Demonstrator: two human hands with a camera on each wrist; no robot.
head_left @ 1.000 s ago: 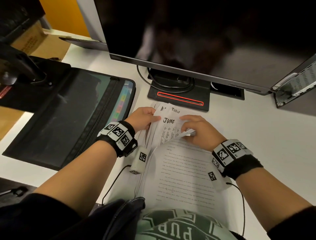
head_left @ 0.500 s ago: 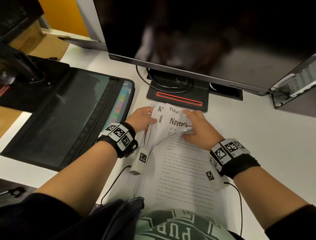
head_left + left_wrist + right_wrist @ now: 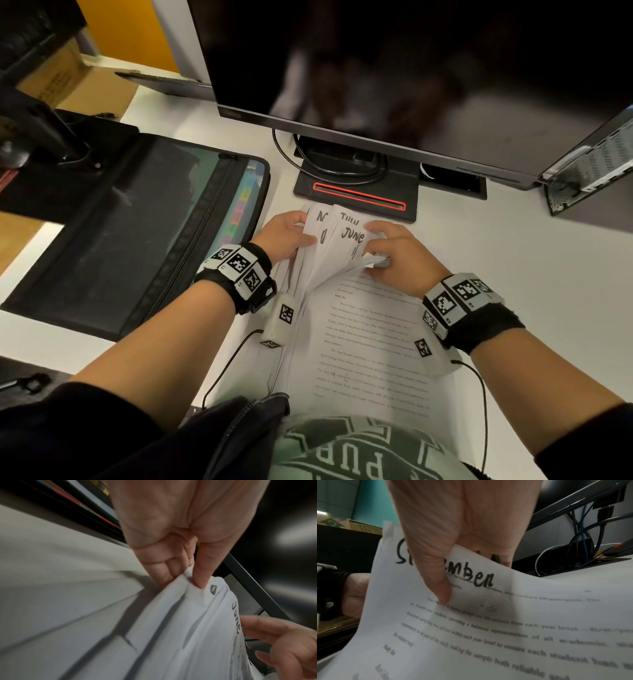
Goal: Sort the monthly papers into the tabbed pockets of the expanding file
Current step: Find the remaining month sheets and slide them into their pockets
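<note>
A stack of printed monthly papers (image 3: 370, 342) lies on the white desk in front of me. My left hand (image 3: 291, 236) pinches the fanned top-left corners (image 3: 190, 588) between thumb and fingers. A sheet marked June (image 3: 349, 236) faces up in the fan, with July and an N sheet behind it. My right hand (image 3: 380, 253) holds the bent-down top edges of the nearer sheets. Its thumb (image 3: 440, 588) presses on a sheet marked September (image 3: 479, 580), with the fingers behind it. The black expanding file (image 3: 137, 233) lies open to the left, its coloured tabs (image 3: 239, 212) showing.
A large monitor (image 3: 411, 85) on a black stand (image 3: 356, 192) with cables rises just behind the papers. A small computer case (image 3: 592, 171) stands at the right. A black arm base (image 3: 65, 154) and a cardboard box (image 3: 68, 85) are at the far left.
Half a second ago a November sheet showed on top of the fan; now June shows there again, as one second ago. Both hands stay at the stack's top edge.
</note>
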